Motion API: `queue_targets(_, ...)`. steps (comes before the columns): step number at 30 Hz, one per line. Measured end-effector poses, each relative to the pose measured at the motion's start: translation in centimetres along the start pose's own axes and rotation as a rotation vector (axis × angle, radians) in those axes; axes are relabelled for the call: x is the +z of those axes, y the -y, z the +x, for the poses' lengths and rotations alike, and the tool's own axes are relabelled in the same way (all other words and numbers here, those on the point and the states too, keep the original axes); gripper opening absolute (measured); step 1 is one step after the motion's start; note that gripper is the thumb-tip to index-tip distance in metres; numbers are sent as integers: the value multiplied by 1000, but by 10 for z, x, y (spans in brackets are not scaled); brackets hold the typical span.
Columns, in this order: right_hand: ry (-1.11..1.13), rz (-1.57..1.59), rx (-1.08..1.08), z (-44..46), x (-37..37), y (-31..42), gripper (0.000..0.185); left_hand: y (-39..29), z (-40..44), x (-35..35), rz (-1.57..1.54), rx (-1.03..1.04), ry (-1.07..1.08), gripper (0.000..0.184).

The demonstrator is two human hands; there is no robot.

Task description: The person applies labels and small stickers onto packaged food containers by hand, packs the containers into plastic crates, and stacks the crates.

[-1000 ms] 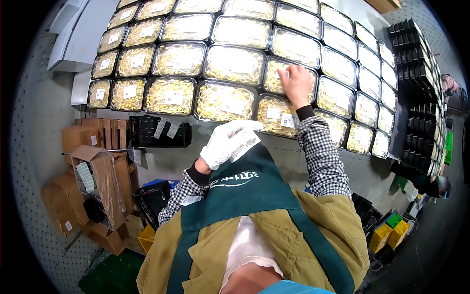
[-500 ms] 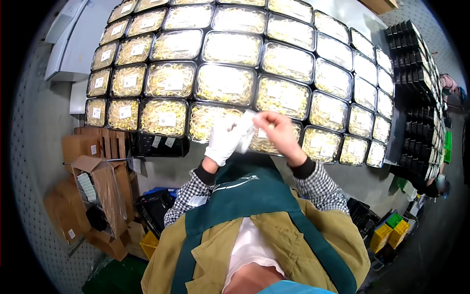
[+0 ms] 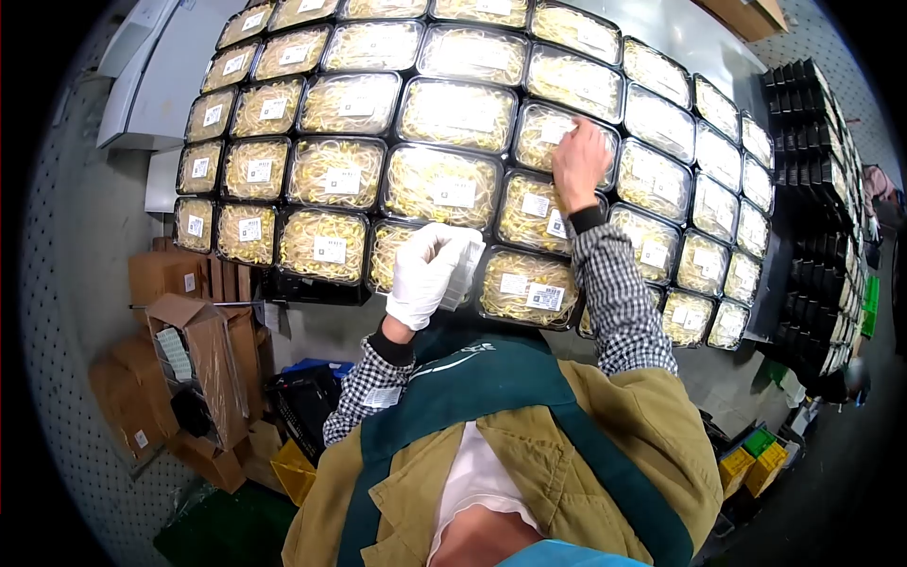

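Observation:
Rows of black trays of bean sprouts under clear film cover the table, many bearing white labels. My gloved left hand (image 3: 425, 274) is closed on a sheet of labels (image 3: 462, 275), held over the front row. My bare right hand (image 3: 580, 163) reaches to a sprout tray (image 3: 540, 132) in a row further back, its fingertips at the tray's label; whether a label is between them cannot be made out. Nearer me, one tray (image 3: 527, 288) carries two labels side by side. Another two-label tray (image 3: 534, 210) sits just behind it, left of my right wrist.
Stacked black trays (image 3: 808, 198) stand along the right side. Cardboard boxes (image 3: 194, 369) are on the floor at left, near a yellow crate (image 3: 294, 470). More yellow crates (image 3: 763, 468) stand at lower right. Part of another person (image 3: 841, 383) shows at the right edge.
My right hand has moved from beside the label sheet out to a tray further back. My left hand has stayed near the front row with the sheet. The view has shifted slightly.

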State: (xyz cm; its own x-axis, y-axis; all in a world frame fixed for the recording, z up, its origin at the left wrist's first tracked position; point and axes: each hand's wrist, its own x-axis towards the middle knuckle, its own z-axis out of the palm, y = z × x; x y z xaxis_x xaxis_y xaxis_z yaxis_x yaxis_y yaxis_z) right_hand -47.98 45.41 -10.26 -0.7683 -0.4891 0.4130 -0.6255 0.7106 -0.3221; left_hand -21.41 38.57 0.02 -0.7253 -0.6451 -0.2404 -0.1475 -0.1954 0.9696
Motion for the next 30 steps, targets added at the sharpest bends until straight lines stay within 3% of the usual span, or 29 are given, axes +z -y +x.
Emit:
queue_targets(1,125,187,70,-9,-7,4,22,8,6,1,81,84,-70,8)
queue_targets(2,513,604,376,-16,-38,25,24,15,11,3,162,167,-143,8)
queue_targets(3,576,958,274,-34,-49,39,27,22,16,5,195,174,-225,10)
queue_targets(4,866,1317,208,-49,-67,50,26,26,16,3,203,121,-194,11)
queue_targets(5,1021,1182,368,-56,-102,76,22,28,19,1,210,74,-157,12)
queue_targets(6,999,1322,315,-67,-103,76,18,22,26,2,215,35,-121,12)
queue_targets(8,834,1264,271,-52,-87,60,18,5,24,11,6,-130,-44,11)
queue_targets(9,566,1102,240,-34,-71,50,21,5,23,10,-25,-150,18,10)
queue_targets(10,631,934,452,5,-75,42,23,5,22,8,-55,-171,80,10)
queue_targets(11,279,893,169,31,-29,12,27,-7,17,7,-22,-193,114,10)
queue_targets(12,247,524,161,65,-9,-7,28,-7,13,0,-82,-189,216,13)
queue_targets(14,30,168,-39,106,41,-36,29,-32,5,2,-165,-298,166,21)
queue_targets(15,64,49,-59,114,48,-32,30,-36,3,-1,-218,-269,155,30)
queue_targets(17,80,-122,-112,121,58,-29,34,-43,6,-1,-261,-214,47,26)
queue_targets(20,-5,-52,-91,119,64,-36,34,-35,20,-13,-97,-157,55,14)
queue_targets(24,-72,-30,-90,88,45,-28,19,-13,39,2,70,19,-110,11)
queue_targets(25,274,245,88,67,28,-9,21,-3,44,3,127,67,-157,11)
queue_targets(26,324,865,90,38,-9,26,24,8,48,2,112,58,-186,11)
queue_targets(27,862,833,328,25,-60,55,36,19,52,2,99,46,-212,11)
queue_targets(28,918,1228,121,-13,-41,54,35,23,57,2,86,37,-236,12)
queue_targets(30,1046,1327,243,-33,-76,74,30,2,63,22,-39,-23,-231,12)
